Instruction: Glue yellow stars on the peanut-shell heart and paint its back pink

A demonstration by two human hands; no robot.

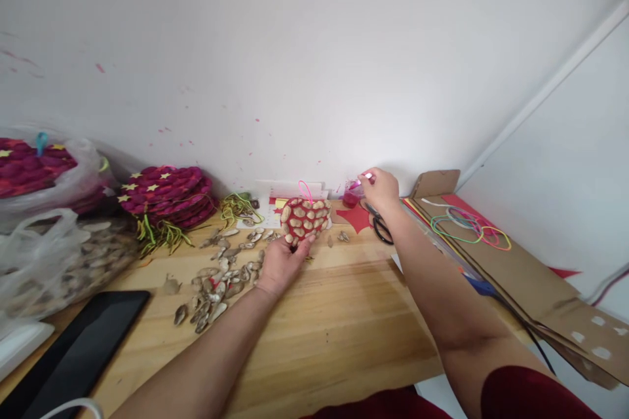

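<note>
Fingers (pixel 307 246) of the left hand (pixel 282 267) are clamped on the near edge of a red board (pixel 305 219) set with peanut shells, a pink loop (pixel 308 190) at its top. It stands tilted up toward the far edge of the worktop (pixel 339 321), around the middle of its width. Fingers of the right hand (pixel 382 191) are pinched together on a slim stick (pixel 368 176), probably a brush, at a small cup (pixel 352 196) of pinkish-red liquid close to the far edge; whether the tip touches the liquid is too small to tell.

To load colour well, it seems best to dip only the tip and wipe it on the rim, since pink marks (pixel 99 68) on the wall suggest splashes come easily. The cup looks light and nobody's hand steadies it, so a gentle, upright dip should stop it tipping. For the board, a grip low on the rim leaves most shells open to the brush; turning it by that rim would expose the gaps.

Scissors (pixel 382 230) and a red cutout (pixel 354 218) lie just beside the cup, best guarded from drips. Loose shells (pixel 216 291) are scattered toward the left edge, so the bare wood to their right gives the clearer space.
</note>
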